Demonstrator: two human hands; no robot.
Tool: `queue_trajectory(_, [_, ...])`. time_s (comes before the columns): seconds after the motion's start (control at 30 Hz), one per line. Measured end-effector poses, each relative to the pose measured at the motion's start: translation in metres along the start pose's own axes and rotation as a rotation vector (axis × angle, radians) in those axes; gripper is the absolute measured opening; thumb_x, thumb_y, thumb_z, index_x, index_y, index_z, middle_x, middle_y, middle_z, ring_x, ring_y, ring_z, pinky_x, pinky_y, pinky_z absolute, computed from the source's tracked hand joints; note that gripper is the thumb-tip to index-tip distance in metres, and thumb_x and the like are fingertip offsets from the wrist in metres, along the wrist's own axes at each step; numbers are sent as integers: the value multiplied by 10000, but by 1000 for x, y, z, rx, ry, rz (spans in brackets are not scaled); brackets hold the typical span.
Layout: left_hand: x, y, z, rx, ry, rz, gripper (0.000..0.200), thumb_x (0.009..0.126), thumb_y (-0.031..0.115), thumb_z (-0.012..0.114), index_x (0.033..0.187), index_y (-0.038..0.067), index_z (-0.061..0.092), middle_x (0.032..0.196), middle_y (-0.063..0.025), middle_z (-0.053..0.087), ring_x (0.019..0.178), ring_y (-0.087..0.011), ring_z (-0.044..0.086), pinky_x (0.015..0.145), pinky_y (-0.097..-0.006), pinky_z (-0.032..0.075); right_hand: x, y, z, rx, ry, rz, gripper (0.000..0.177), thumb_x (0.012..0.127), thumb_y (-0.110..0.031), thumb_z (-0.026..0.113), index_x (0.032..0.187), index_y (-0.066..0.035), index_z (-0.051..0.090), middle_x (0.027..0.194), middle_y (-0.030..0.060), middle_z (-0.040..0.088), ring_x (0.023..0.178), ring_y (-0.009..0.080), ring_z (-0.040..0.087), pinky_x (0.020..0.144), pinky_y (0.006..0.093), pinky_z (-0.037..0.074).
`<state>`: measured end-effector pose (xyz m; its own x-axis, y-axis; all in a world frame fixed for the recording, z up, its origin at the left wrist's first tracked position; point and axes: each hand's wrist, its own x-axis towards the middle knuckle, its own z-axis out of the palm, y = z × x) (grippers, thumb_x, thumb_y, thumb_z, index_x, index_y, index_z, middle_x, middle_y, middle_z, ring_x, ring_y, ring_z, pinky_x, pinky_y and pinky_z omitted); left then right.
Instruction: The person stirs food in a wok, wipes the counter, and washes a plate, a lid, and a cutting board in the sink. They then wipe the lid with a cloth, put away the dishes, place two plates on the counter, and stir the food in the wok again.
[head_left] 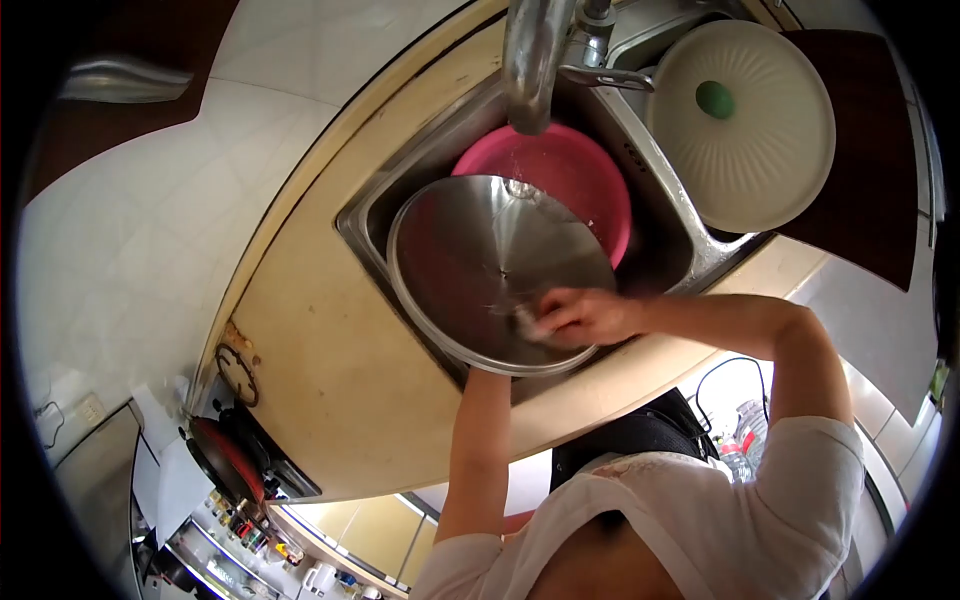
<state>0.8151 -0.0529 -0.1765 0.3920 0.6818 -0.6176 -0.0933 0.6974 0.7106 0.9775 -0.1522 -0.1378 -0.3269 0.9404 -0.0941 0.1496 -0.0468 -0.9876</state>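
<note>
A round stainless steel pot lid [450, 235] is tilted over the sink, its inner face wet and shiny. My left forearm reaches up to its near rim; my left hand is behind the lid, so its fingers are hidden. On the lower right of the lid, my right hand [585, 316] is closed and blurred by motion. A small pale greyish thing shows at its fingertips, pressed on the metal, too smeared to name. Partly behind the lid lies a pink plastic basin [590, 185]. Water splashes at the lid's far edge, below the faucet [530, 70].
The steel sink [680, 190] surrounds the basin. To the right, a cream ribbed round cover [770, 150] with a green knob [715, 99] lies over the second bowl's edge and a dark board [870, 170]. Left is a beige counter [330, 370] with a wire ring [237, 375] and a pan [220, 460].
</note>
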Motion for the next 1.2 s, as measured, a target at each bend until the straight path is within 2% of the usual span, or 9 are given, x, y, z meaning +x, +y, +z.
queue_trajectory(0.2, [6,-1,-3,-17,3,6,245,834,179,430,991,2,492,892,-75,557,774,-163,536,670,-276,449,12,72,-41,-676,126,274,292,776,-186,501,1068,-179,504,1089,100,421,939,277,494,775,354,436])
queue_trajectory(0.27, [8,-1,-4,-9,5,6,245,834,180,430,990,2,493,890,-75,557,772,-162,537,669,-275,450,41,92,-40,-872,356,217,324,782,-177,490,1104,-170,458,1095,107,405,974,287,468,792,376,416])
queue_trajectory(0.33, [9,0,-4,-13,15,6,245,834,181,431,989,1,493,889,-75,557,771,-161,537,668,-275,450,78,101,-32,-727,509,298,315,798,-164,467,1111,-143,442,1096,128,405,999,308,442,808,388,394])
queue_trajectory(0.47, [7,0,-3,-14,29,22,246,835,182,431,988,0,494,887,-74,558,768,-160,537,666,-274,450,151,83,-7,-291,709,-103,292,795,-82,491,1085,-95,464,1108,131,403,978,310,442,805,330,395])
queue_trajectory(0.6, [5,6,0,-7,32,40,246,836,183,431,986,-1,495,885,-74,558,766,-159,538,663,-273,451,165,16,15,28,644,-216,345,782,-68,503,1119,-128,464,1080,121,389,979,295,432,783,320,398])
queue_trajectory(0.8, [-6,20,3,4,19,84,247,837,185,431,983,-2,497,881,-74,559,762,-157,539,660,-272,452,76,-48,24,459,104,-191,296,777,11,487,1061,-66,524,1135,112,353,1054,205,375,852,258,335])
queue_trajectory(0.93, [-19,33,8,23,3,126,247,837,187,431,981,-3,498,879,-73,559,759,-156,539,658,-271,452,16,-52,7,367,-35,-176,264,755,25,497,994,-59,569,1110,108,388,1031,203,401,848,262,337])
queue_trajectory(1.0, [-25,42,11,36,-10,150,248,838,188,431,981,-3,498,878,-73,559,758,-155,539,656,-270,452,-1,-40,-4,578,-143,-57,235,729,43,499,922,-48,596,1069,94,432,998,199,433,836,266,348])
queue_trajectory(1.2, [-52,76,23,87,-39,270,249,839,190,431,978,-5,499,874,-73,560,754,-154,540,653,-269,453,5,8,-30,224,-61,-83,175,663,47,529,785,-55,601,962,72,495,883,182,507,753,265,402])
